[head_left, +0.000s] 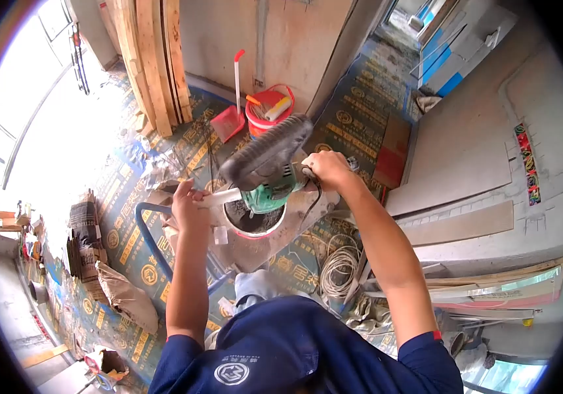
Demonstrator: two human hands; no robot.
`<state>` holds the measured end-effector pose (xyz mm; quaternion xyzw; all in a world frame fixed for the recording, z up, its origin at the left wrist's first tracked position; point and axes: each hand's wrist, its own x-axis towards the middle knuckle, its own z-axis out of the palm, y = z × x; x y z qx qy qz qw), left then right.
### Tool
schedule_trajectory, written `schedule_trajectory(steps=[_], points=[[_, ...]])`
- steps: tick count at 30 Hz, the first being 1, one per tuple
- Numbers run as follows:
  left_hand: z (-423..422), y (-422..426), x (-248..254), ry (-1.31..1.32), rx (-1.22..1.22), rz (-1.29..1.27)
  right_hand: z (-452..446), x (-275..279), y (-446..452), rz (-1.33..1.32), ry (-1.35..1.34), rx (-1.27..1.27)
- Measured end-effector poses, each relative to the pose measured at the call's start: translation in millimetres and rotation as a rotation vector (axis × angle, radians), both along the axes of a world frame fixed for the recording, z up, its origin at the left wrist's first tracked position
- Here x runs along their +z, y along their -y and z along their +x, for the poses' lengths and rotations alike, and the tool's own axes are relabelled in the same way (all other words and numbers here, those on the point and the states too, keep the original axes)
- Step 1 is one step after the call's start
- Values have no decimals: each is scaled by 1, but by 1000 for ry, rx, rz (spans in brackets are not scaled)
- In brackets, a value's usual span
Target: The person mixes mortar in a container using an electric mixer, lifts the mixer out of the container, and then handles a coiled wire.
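Green power tool (263, 199) was held right over a bucket (272, 230) of grey stuff (237, 211)

Left grip (187, 194) was wrapped round the white side handle (224, 197), right grip (329, 167) had the tool's right end, so yeah, both full. Red pail (254, 123) stood on the far side, coiled cable (339, 274) lay on the near right floor (300, 259)

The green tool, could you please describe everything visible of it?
The green tool has a plastic-looking housing, with a dark ribbed piece above it, seemingly attached. It is held over a bucket of grey material, its lower end unclear. The left hand holds its pale side handle; the right hand grips the opposite side, where a dark cord hangs.
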<state>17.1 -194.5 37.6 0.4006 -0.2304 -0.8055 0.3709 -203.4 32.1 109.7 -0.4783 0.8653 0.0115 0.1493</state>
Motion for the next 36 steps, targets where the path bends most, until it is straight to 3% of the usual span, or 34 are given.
schedule_trajectory(steps=[1, 2, 3, 10, 15, 17, 20, 22, 25, 28, 31, 34, 36], points=[[-14, 4, -13, 97, 32, -47, -7, -10, 5, 13, 15, -22], [-27, 19, -63, 212, 22, -167, -12, -24, 7, 20, 32, -28], [-37, 14, -61, 176, 60, -222, -17, -43, 8, 4, 51, -70], [-83, 20, -166, 352, 41, -59, -35, -179, -2, 130, 152, -191], [-104, 35, -185, 425, -20, -136, -7, -182, -4, 134, 210, -300], [-116, 48, -197, 491, -82, -272, 4, -183, -6, 77, 388, -386], [-132, 60, -187, 466, -168, -256, 25, -234, -33, -195, 481, -187], [-141, 65, -165, 493, -313, -280, 49, -175, -19, 196, 496, -263], [-146, 62, -133, 524, -387, -353, 57, -96, -3, 222, 688, -413], [-155, 62, -99, 438, -324, -397, 43, -70, -13, 61, 549, -308], [-157, 69, -67, 333, -319, -454, 32, -49, -21, 130, 450, -331], [-151, 73, -28, 304, -307, -432, 32, 3, -1, 118, 540, -468], [-152, 79, -27, 318, -284, -501, 25, 22, 7, 115, 532, -409]])
